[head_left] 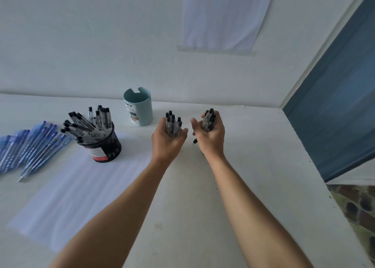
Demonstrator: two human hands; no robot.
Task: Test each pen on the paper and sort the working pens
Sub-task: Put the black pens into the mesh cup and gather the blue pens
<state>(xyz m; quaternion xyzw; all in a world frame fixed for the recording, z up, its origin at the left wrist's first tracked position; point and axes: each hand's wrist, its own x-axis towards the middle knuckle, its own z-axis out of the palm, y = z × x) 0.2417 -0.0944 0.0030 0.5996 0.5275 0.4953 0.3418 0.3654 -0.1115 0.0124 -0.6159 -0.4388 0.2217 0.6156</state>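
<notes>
My left hand [167, 141] grips a bundle of several clear pens with black caps [172, 123], held upright above the white table. My right hand [211, 135] grips a second bundle of black-capped pens [209, 119], also upright; one black pen tip pokes out below it. A black mesh cup [105, 146] to the left holds several more black-capped pens. A pale teal pen holder [140, 110] stands by the wall, just left of my left hand. A white sheet of paper [67, 194] lies flat on the table at the left.
Several blue pens [30, 146] lie in a row at the far left of the table [253, 166]. The white wall runs close behind the cups. The table's right edge borders a blue panel [334, 115] and a patterned floor.
</notes>
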